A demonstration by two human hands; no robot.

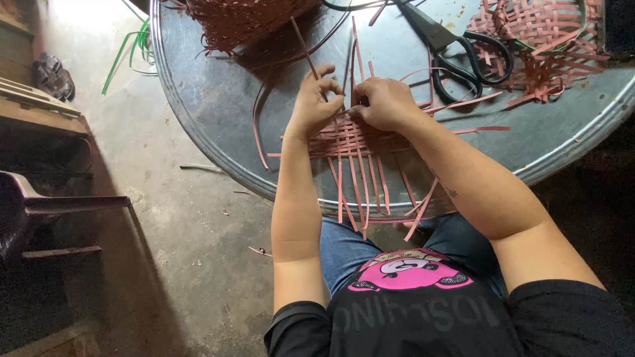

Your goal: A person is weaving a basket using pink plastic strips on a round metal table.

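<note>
Reddish-brown woven mat of flat strips (pixel 350 142) lies on the near part of the round grey metal table (pixel 218 99), its loose ends trailing over the table's edge toward the person's lap. Both hands work at the mat's far edge, touching each other or nearly so. The left hand (pixel 314 102) is pinched closed on one single upright strip (pixel 305 49), which slants up and away from the weave; the right hand (pixel 383 102) is curled knuckles-up over the weave, fingertips pressed down onto the strips, though exactly which strip it grips I cannot tell (the fingers hide it). One pair of black-handled scissors (pixel 456 56) lies on the table just beyond the right hand, blades pointing away. Two other woven pieces sit at the far side: one darker, part-made basket (pixel 238 20) at the top left and one flat open-lattice piece (pixel 539 39) at the top right. One bundle of green strips (pixel 129 53) rests on the concrete floor (pixel 178 218) left of the table, with one pair of dark sandals (pixel 53 76) further left.
</note>
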